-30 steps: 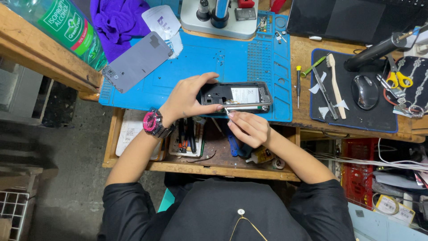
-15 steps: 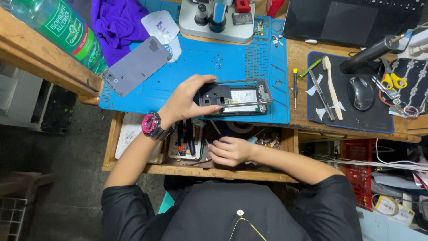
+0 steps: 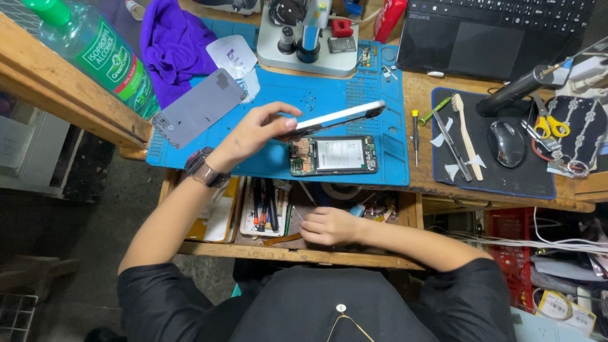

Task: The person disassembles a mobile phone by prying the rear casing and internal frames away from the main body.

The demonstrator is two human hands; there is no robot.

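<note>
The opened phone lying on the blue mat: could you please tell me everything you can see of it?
The opened phone lies flat and lengthwise on the blue mat, near its front edge, insides facing up. A pale rectangular battery fills its middle; a greenish circuit board with small components sits at its left end, and a dark frame runs around it. Nothing touches it: the left hand holds a thin panel tilted just above it.
</note>
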